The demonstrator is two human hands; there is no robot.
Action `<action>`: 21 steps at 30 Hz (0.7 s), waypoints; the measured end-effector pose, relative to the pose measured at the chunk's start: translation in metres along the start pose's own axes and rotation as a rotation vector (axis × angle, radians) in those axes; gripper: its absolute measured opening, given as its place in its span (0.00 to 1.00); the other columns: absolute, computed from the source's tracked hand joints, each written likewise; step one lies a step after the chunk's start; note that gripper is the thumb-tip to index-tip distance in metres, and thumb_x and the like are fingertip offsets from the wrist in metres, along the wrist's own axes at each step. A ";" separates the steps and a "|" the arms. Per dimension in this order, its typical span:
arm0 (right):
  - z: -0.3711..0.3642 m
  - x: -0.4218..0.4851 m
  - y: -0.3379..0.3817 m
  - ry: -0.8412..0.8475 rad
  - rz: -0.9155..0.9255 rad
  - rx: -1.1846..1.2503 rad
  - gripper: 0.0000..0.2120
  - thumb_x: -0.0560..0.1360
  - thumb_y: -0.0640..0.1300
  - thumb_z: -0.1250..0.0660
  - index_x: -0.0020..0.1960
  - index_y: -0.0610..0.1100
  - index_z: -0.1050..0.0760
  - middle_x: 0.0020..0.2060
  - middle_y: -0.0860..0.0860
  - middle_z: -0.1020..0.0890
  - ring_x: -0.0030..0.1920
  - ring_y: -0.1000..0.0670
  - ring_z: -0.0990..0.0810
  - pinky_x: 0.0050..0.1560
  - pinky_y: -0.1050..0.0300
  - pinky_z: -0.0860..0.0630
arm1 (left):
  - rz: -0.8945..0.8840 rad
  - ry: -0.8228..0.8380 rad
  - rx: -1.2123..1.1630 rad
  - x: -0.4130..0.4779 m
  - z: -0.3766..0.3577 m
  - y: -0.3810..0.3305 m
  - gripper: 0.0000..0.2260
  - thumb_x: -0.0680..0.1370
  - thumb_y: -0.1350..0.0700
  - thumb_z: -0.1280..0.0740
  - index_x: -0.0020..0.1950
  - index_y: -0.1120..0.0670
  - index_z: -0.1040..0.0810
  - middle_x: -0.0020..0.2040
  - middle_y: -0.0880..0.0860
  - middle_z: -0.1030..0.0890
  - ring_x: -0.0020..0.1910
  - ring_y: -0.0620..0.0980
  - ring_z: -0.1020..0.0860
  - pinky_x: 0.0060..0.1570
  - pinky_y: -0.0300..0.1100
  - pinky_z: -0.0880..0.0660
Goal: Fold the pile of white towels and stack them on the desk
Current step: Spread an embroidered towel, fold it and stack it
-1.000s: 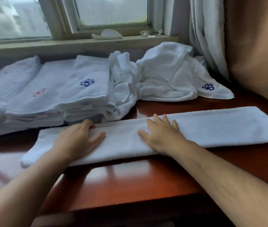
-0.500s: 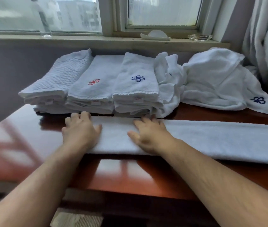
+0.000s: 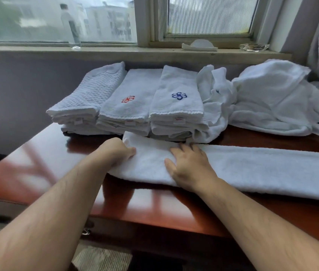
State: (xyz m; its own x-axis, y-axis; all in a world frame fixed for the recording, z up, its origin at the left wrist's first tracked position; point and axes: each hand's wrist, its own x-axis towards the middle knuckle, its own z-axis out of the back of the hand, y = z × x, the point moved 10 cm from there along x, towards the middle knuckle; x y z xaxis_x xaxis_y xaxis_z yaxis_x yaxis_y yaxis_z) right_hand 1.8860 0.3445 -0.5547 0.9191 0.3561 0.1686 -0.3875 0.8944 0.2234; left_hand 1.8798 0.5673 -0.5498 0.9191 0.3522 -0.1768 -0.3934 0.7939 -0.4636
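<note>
You had a bench (image 3: 154, 204) of reddish wood, lacquered glossy, window glare mirrored in it. The long towel (image 3: 252, 169) was white terry cloth, matt, with a fine nubby pile. The left stack (image 3: 94, 92) was waffle-weave cloth, dimpled. The middle stack (image 3: 135, 89) and blue-emblem stack (image 3: 178, 108) looked like smoother terry with stitched thread emblems. The dish (image 3: 254, 47) on the sill was clear, shiny glass.

long folded towel (image 3: 252, 171) flat on desk (image 3: 154, 204) | three folded stacks (image 3: 135, 106) behind | unfolded pile (image 3: 271, 98) right
</note>
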 end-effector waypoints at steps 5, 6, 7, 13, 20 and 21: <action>0.035 -0.010 -0.009 -0.254 -0.010 0.408 0.13 0.80 0.52 0.38 0.48 0.46 0.18 0.50 0.50 0.20 0.57 0.47 0.26 0.54 0.58 0.33 | -0.093 0.194 -0.866 -0.043 0.004 -0.021 0.08 0.78 0.56 0.32 0.53 0.59 0.16 0.53 0.61 0.15 0.49 0.57 0.15 0.54 0.52 0.21; 0.040 -0.012 -0.014 -0.266 -0.058 0.553 0.16 0.81 0.53 0.38 0.42 0.45 0.20 0.44 0.49 0.18 0.51 0.47 0.23 0.48 0.58 0.31 | -0.111 0.246 -0.964 -0.052 0.007 -0.032 0.09 0.79 0.58 0.33 0.55 0.60 0.17 0.54 0.62 0.16 0.50 0.57 0.16 0.52 0.51 0.22; 0.039 -0.012 -0.020 -0.222 -0.130 0.768 0.20 0.81 0.55 0.39 0.42 0.42 0.20 0.41 0.48 0.16 0.46 0.47 0.20 0.44 0.57 0.29 | -0.129 0.292 -1.025 -0.061 0.009 -0.047 0.11 0.81 0.58 0.35 0.59 0.62 0.19 0.55 0.64 0.17 0.52 0.58 0.17 0.53 0.51 0.23; 0.043 -0.032 -0.044 0.235 -0.365 1.837 0.46 0.76 0.75 0.49 0.68 0.34 0.25 0.55 0.35 0.17 0.51 0.37 0.16 0.51 0.45 0.18 | -0.262 0.419 -0.954 -0.100 -0.005 -0.163 0.11 0.81 0.54 0.33 0.57 0.60 0.19 0.50 0.66 0.19 0.48 0.58 0.21 0.49 0.51 0.21; 0.083 -0.079 -0.143 0.072 -0.360 2.094 0.46 0.77 0.75 0.55 0.63 0.40 0.18 0.64 0.39 0.19 0.63 0.40 0.19 0.64 0.41 0.23 | -0.522 0.630 -0.858 -0.133 -0.078 -0.289 0.14 0.86 0.55 0.42 0.63 0.61 0.23 0.46 0.60 0.18 0.42 0.54 0.22 0.40 0.42 0.24; 0.081 -0.087 -0.159 0.042 -0.425 2.057 0.43 0.78 0.73 0.53 0.65 0.41 0.19 0.65 0.39 0.20 0.64 0.40 0.19 0.64 0.41 0.23 | -0.604 0.586 -0.828 -0.133 -0.082 -0.297 0.12 0.86 0.57 0.43 0.63 0.59 0.22 0.46 0.57 0.18 0.42 0.53 0.21 0.41 0.42 0.24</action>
State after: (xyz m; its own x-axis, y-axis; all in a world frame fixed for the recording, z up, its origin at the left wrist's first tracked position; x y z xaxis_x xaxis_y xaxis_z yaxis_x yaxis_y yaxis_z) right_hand 1.8617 0.1494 -0.5276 0.9406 0.2897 -0.1772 0.3236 -0.6060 0.7267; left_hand 1.8765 0.2438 -0.4599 0.9061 -0.4230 -0.0073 0.0452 0.1140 -0.9924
